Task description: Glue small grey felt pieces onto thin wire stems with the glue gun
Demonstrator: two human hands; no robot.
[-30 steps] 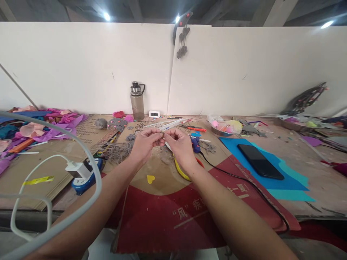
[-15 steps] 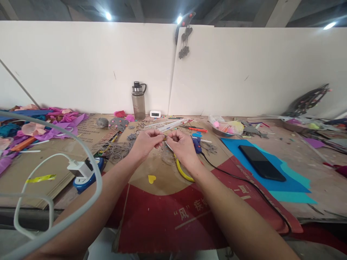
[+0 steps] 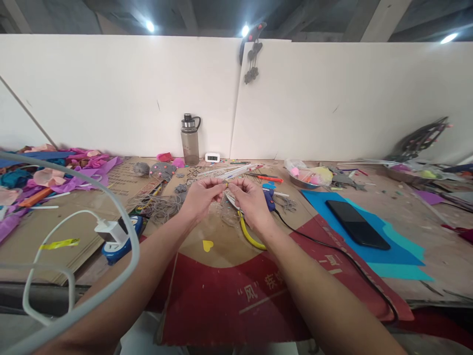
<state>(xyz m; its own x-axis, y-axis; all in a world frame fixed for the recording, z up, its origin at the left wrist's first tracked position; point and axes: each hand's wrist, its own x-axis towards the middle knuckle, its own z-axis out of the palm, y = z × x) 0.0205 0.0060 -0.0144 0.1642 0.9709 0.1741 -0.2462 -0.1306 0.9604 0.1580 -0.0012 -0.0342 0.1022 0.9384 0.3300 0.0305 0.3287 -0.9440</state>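
My left hand (image 3: 202, 197) and my right hand (image 3: 248, 197) meet fingertip to fingertip above the cardboard. Both are closed in a pinch around something small and yellowish between them, too tiny to make out. Under my right wrist lies a yellow-handled tool (image 3: 250, 237), its front part partly hidden. Just right of that hand is a blue glue gun (image 3: 269, 199) with a black cord. A yellow heart (image 3: 208, 245) lies flat on the red and brown cardboard (image 3: 229, 315). Grey yarn (image 3: 162, 207) is tangled left of my left hand.
A bottle (image 3: 190, 143) and small clock (image 3: 212, 158) stand at the back. To the right, a black phone (image 3: 356, 224) rests on blue sheets (image 3: 401, 254). At left are a white plug (image 3: 111, 230), a thick white cable (image 3: 133, 256) and colourful cloth (image 3: 79, 170).
The whole view has shifted slightly downward in the frame. My hands remain together in nearly the same pinch.
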